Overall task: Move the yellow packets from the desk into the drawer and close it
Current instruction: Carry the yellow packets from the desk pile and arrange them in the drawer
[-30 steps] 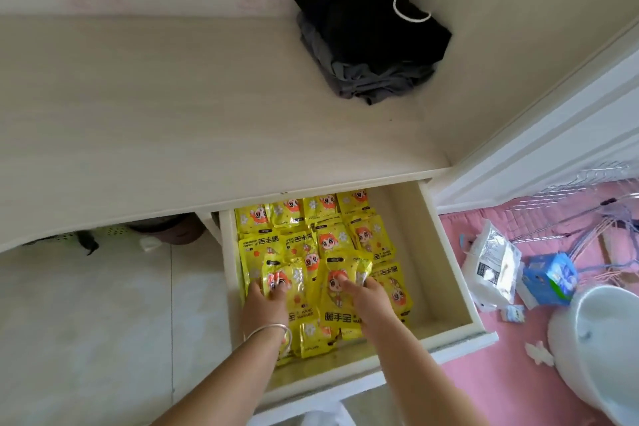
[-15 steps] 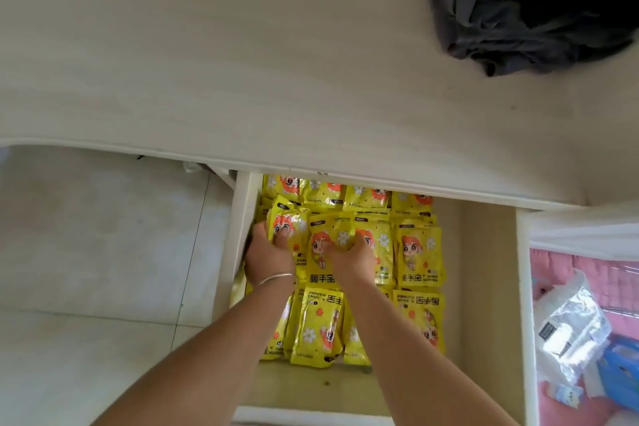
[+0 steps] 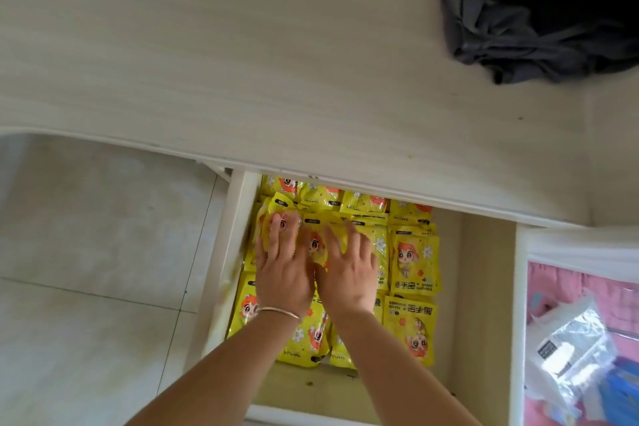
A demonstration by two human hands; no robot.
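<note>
While the drawer (image 3: 484,287) is standing pulled out under the desk (image 3: 276,62), the left hand (image 3: 281,270), wearing a thin bracelet (image 3: 278,312), is lying flat on the yellow packets (image 3: 413,263), its fingers (image 3: 276,228) stretched and a little apart, gripping nothing. Just beside it, almost touching, the right hand (image 3: 349,268) is pressing flat too, fingers spread on the same packets. To the right of the fingers more packets are lying in rows. Far beyond the fingertips, a dark cloth (image 3: 536,10) is resting on the desk.
</note>
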